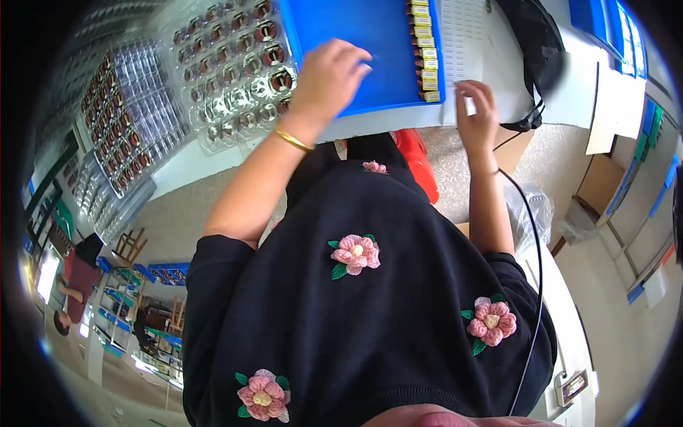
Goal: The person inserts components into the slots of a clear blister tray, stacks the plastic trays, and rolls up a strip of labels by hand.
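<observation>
My left hand, a gold bangle on its wrist, hovers over the near left part of a blue tray. Its fingers are slightly bent and apart, holding nothing visible. My right hand is just beyond the tray's right side at the table's near edge, its fingers loosely curled and apart, with nothing discernible in them. Small yellow-labelled parts stand in a row along the tray's right wall. Left of the tray lies a clear plastic blister tray with round copper-coloured parts in several of its pockets.
Stacked clear trays with similar parts stand farther left. A black bag lies on the right of the table, and a black cable runs past my right arm. Below the table is a red stool. Another person is at far left.
</observation>
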The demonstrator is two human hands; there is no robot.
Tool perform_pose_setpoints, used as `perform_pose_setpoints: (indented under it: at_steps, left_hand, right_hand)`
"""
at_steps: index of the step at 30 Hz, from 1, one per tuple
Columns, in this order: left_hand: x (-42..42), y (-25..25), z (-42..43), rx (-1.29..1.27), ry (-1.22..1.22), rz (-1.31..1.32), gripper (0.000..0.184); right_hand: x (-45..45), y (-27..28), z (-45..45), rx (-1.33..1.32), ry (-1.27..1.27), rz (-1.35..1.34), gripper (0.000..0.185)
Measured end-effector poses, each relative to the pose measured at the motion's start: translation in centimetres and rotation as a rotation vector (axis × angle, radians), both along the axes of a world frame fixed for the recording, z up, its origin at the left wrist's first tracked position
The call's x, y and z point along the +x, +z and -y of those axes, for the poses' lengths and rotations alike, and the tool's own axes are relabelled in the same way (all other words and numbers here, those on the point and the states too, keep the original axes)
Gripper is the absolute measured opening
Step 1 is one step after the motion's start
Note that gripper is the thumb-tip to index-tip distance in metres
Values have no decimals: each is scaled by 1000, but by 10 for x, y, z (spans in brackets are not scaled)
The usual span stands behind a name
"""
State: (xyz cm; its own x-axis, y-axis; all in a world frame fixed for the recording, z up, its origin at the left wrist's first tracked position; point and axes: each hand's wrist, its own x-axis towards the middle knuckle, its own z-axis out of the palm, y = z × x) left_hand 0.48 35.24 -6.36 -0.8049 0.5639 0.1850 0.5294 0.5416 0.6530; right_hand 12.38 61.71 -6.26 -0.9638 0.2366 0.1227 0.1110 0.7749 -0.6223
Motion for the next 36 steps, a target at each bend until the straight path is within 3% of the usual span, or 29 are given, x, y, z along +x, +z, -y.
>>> perform_pose_setpoints:
  at_steps: [2, 5, 8, 13, 15, 18, 21, 26, 31, 34, 36]
  left_hand:
    - [27, -1, -32, 13, -9, 273, 20]
    - [52, -14, -65, -10, 25, 508, 28]
    - [61, -19, -80, -13, 82, 606, 34]
    - [59, -22, -81, 58, 86, 717, 34]
    - [60, -22, -83, 117, 69, 681, 31]
    - [58, -19, -74, 118, -7, 476, 25]
    - [60, 2, -51, 57, 24, 373, 19]
    - [46, 15, 28, 175, 274, 387, 15]
    - [48, 12, 141, 62, 633, 296, 18]
    - [57, 17, 184, -157, 616, 171, 20]
    - [62, 19, 189, -199, 580, 171, 19]
  right_hand:
    - [10, 0, 14, -17, 39, -56, 17]
    - [24, -5, 32, 215, -16, 9, 18]
    - [26, 0, 47, 163, -92, 35, 18]
    - [29, -8, 46, -161, -161, 18, 17]
    - [24, 0, 40, -213, -99, 7, 15]
    - [11, -4, 31, -21, -18, -90, 23]
    - [2, -10, 29, 137, 80, -6, 28]
    - [2, -16, 34, 268, 111, -81, 18]
    - [1, -16, 39, 332, 110, -120, 13]
    - [-6, 10, 69, 231, 96, -207, 15]
    - [-18, 16, 110, 27, 154, -216, 21]
